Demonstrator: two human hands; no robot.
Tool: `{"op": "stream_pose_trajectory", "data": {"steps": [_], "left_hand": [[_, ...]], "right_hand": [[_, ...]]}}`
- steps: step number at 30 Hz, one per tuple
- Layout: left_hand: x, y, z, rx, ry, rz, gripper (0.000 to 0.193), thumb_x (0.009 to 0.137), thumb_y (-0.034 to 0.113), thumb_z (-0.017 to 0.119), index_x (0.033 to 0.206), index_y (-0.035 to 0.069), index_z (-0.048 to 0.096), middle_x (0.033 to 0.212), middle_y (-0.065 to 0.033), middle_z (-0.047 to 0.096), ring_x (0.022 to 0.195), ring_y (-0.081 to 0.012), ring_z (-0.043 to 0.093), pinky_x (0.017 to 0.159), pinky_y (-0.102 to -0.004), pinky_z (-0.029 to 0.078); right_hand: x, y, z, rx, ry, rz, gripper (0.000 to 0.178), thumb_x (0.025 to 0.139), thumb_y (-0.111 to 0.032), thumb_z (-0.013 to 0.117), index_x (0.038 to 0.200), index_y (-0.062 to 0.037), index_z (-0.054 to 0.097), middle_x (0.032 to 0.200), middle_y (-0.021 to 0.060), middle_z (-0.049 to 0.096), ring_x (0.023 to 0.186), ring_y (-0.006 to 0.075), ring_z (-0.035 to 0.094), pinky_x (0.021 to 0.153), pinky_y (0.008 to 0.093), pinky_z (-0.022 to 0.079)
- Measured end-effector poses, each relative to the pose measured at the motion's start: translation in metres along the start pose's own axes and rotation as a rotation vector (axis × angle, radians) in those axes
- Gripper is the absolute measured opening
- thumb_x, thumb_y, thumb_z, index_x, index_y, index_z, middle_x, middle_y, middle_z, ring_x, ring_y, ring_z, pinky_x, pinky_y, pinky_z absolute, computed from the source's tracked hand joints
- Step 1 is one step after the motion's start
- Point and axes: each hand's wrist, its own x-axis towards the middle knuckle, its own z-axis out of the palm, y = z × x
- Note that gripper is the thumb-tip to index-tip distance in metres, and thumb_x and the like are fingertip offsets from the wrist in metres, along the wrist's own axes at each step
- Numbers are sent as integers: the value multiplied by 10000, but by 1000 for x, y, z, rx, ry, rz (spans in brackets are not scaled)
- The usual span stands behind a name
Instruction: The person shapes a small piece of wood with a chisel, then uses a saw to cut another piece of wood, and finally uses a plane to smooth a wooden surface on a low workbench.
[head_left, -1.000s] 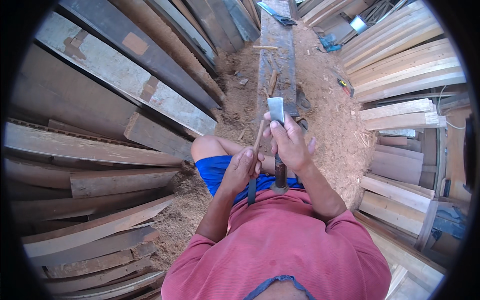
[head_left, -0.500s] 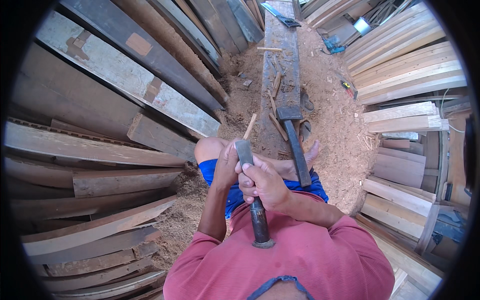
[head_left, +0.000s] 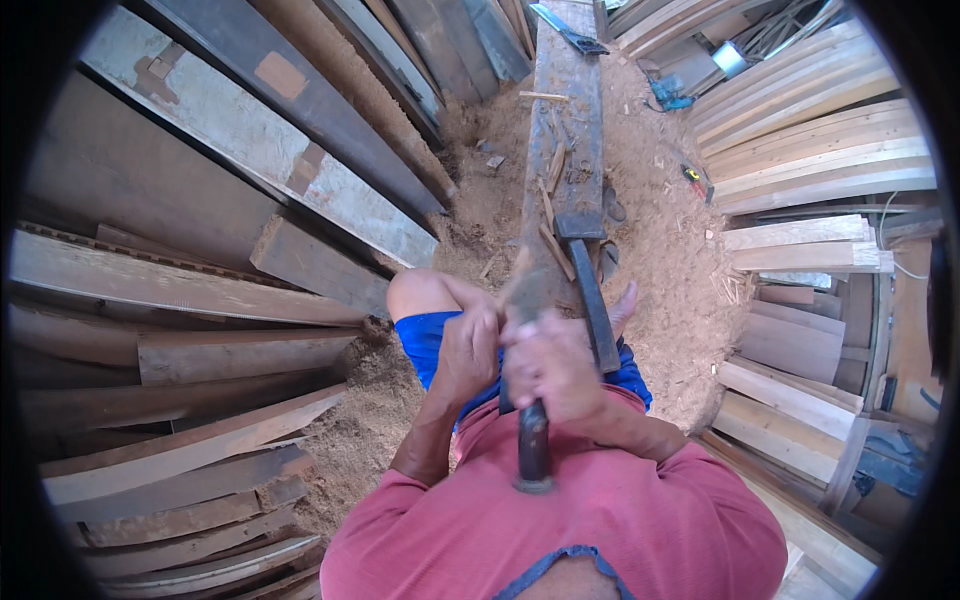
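Low in front of my chest, my right hand (head_left: 550,370) is wrapped round a large chisel. The chisel's dark handle (head_left: 534,445) points back at my shirt, its butt close to the cloth. Motion smears its blade beyond my fingers. Close beside it, my left hand (head_left: 470,350) is closed on a thin wooden stick (head_left: 528,288), whose far end blurs over the plank. Ahead of my lap lies a mallet with a dark square head (head_left: 579,226) on the plank (head_left: 568,75). The mallet's long handle (head_left: 597,315) reaches back to my blue shorts.
Wood slivers (head_left: 556,250) and a handsaw (head_left: 572,32) lie along the plank. A teal power tool (head_left: 668,92) and a yellow tape measure (head_left: 692,174) rest on the sawdust to the right. Stacked boards (head_left: 210,115) line the left side; pale timber (head_left: 815,170) lines the right.
Both hands have shifted slightly right, and the chisel and stick are now smeared by motion. The chisel blade and the stick stood out clearly before. The mallet stays put.
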Motion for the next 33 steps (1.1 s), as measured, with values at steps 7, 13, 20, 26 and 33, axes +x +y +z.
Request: {"op": "stream_pose_trajectory", "data": {"steps": [7,13,20,26,33], "left_hand": [[-45,-12,2,-570,-146,-553,440,1074,366,352,851,42,548,557,-20,465,477,-92,413,465,-270,351],[37,-36,6,-997,15,-543,417,1082,383,343,906,73,561,596,26,464,513,-49,412,475,-218,339],[28,-37,-7,-429,-40,-262,379,1082,321,334,881,68,533,722,-7,504,624,-100,459,560,-279,396],[-52,-34,-5,-725,-205,-508,421,1083,336,318,850,52,524,593,-8,453,536,-126,458,501,-316,363],[20,-27,8,-817,138,-557,386,1086,335,346,933,61,570,704,22,494,639,-59,431,582,-234,393]], "right_hand": [[-4,-48,-25,-60,91,-227,136,1038,-216,424,1041,-91,479,719,-25,441,518,67,404,487,260,431],[45,-3,9,35,-31,115,124,1018,-203,471,1057,-91,507,706,-38,434,522,50,399,500,255,425],[26,15,18,2,-72,184,105,1020,-202,456,1040,-101,474,667,-39,395,477,49,366,484,260,419],[-18,-26,17,-174,-139,-209,156,1044,-243,440,1055,-90,463,668,-30,389,476,63,371,479,281,415],[39,6,14,16,-26,188,130,1033,-226,445,1036,-106,494,679,-52,409,500,45,374,497,243,398]]}}
